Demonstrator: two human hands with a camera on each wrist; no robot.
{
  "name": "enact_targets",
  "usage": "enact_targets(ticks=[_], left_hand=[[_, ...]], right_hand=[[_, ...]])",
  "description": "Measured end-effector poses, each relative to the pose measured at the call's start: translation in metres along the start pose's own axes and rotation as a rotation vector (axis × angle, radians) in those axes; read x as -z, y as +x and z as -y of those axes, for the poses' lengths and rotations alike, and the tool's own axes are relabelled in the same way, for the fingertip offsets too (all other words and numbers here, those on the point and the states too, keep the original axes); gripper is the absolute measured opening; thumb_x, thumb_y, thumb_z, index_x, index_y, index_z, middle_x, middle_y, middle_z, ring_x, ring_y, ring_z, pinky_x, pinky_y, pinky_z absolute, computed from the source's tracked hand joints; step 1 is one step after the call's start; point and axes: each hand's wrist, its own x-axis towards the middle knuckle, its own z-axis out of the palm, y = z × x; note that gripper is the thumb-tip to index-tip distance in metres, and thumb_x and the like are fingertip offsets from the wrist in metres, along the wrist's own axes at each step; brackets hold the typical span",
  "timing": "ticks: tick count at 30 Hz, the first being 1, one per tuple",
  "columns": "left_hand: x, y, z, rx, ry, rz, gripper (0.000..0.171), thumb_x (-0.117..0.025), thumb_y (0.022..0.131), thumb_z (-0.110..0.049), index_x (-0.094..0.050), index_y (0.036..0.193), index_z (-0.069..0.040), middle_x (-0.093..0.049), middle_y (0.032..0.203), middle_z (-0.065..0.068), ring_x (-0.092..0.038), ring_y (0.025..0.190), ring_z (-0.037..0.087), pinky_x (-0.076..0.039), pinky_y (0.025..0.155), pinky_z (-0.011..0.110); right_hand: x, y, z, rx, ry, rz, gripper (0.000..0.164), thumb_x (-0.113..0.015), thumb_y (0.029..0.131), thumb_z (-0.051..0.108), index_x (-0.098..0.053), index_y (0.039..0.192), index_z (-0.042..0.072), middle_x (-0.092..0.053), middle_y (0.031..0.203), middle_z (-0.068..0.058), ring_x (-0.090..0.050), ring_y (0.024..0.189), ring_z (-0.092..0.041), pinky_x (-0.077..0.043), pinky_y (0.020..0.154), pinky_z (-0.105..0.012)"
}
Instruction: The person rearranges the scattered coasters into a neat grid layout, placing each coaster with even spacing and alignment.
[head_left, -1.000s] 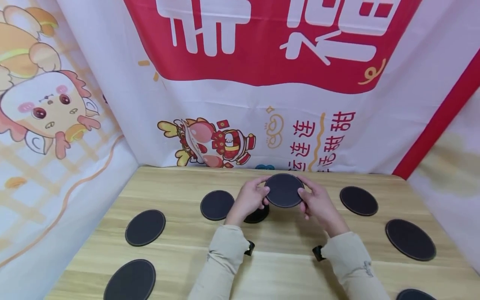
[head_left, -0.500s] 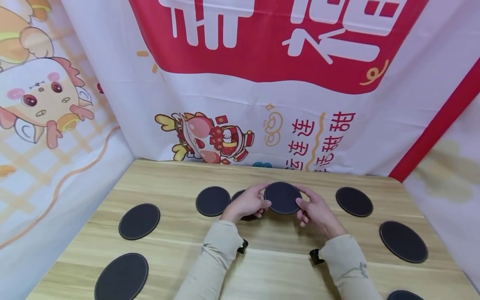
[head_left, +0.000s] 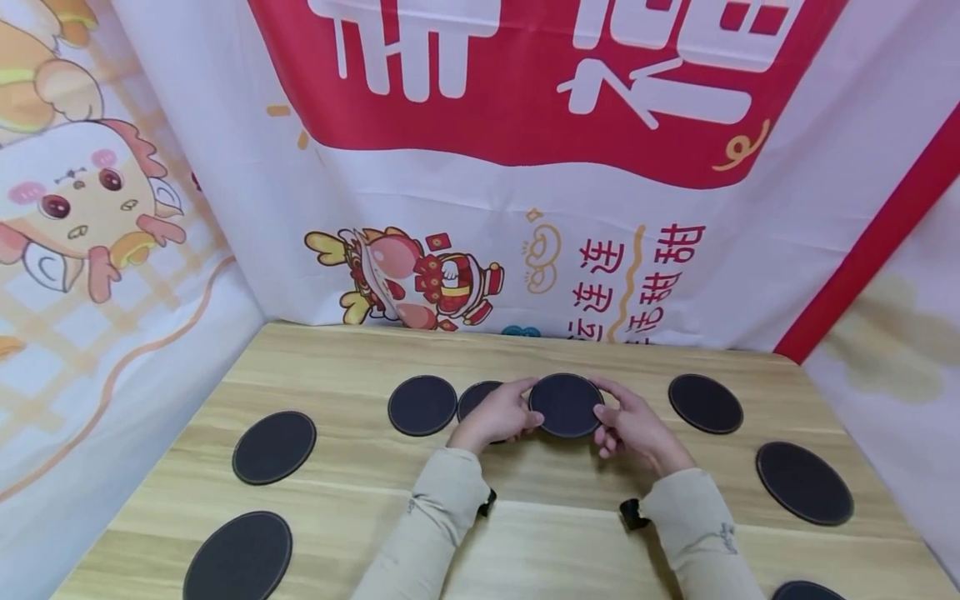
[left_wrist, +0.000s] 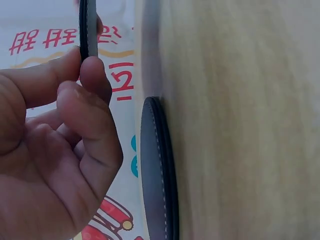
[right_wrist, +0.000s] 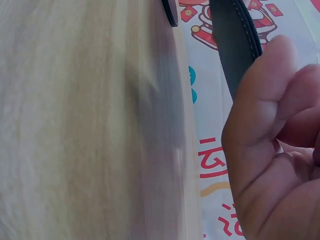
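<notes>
Head view: left grip (head_left: 501,414) and right grip (head_left: 632,425) pinch one black disc (head_left: 566,406) above the counter (head_left: 555,546). Other discs (head_left: 274,447) lie around.

A: What bears the objects?
B: A pale, wood-grained table (head_left: 555,542).
A: What lies on it?
B: One dark round coaster (head_left: 472,398), partly hidden by the left hand (head_left: 498,414); a second coaster (head_left: 422,406) just beside it; two coasters (head_left: 274,447) farther left; three coasters (head_left: 706,404) right of the right hand (head_left: 632,427).
</notes>
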Motion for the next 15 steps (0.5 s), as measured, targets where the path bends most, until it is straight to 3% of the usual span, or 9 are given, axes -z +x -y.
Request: enact_targets(ticks=[7,10,12,15], left_hand=[[-0.004,-0.001,0.003,0.016,0.153,-0.013,0.067,-0.071,0.094,-0.011,-0.042,0.154,-0.006,-0.069,0.079,0.014,-0.060,0.057,0.025,-0.050,0.053,0.032],[-0.004,-0.002,0.004,0.015,0.271,-0.039,0.066,-0.071,0.093,-0.013,-0.044,0.153,-0.007,-0.071,0.109,0.014,-0.068,0.092,0.029,-0.054,0.080,0.039],[-0.002,-0.002,0.003,0.012,0.330,-0.057,0.065,-0.070,0.092,-0.011,-0.045,0.152,-0.006,-0.065,0.130,0.013,-0.061,0.116,0.031,-0.048,0.096,0.043],[-0.002,-0.001,0.003,0.013,0.387,-0.039,0.064,-0.067,0.092,-0.006,-0.045,0.152,-0.006,-0.053,0.146,0.012,-0.050,0.131,0.029,-0.042,0.104,0.043]], right_hand=[[0.000,0.000,-0.006,-0.021,-0.025,0.005,0.058,-0.043,0.106,0.003,-0.022,0.160,0.007,-0.058,0.063,-0.012,-0.050,0.047,-0.013,-0.054,0.051,-0.033],[0.001,0.001,-0.007,-0.038,-0.064,-0.009,0.057,-0.041,0.106,0.002,-0.021,0.160,0.007,-0.058,0.063,-0.013,-0.051,0.046,-0.013,-0.055,0.051,-0.034],[0.001,0.002,-0.008,-0.042,-0.083,-0.023,0.057,-0.041,0.106,0.001,-0.022,0.160,0.007,-0.058,0.063,-0.013,-0.051,0.046,-0.014,-0.055,0.050,-0.034],[0.001,0.003,-0.011,-0.058,-0.107,-0.037,0.057,-0.041,0.106,0.001,-0.022,0.159,0.007,-0.058,0.062,-0.013,-0.051,0.045,-0.014,-0.055,0.049,-0.035]])
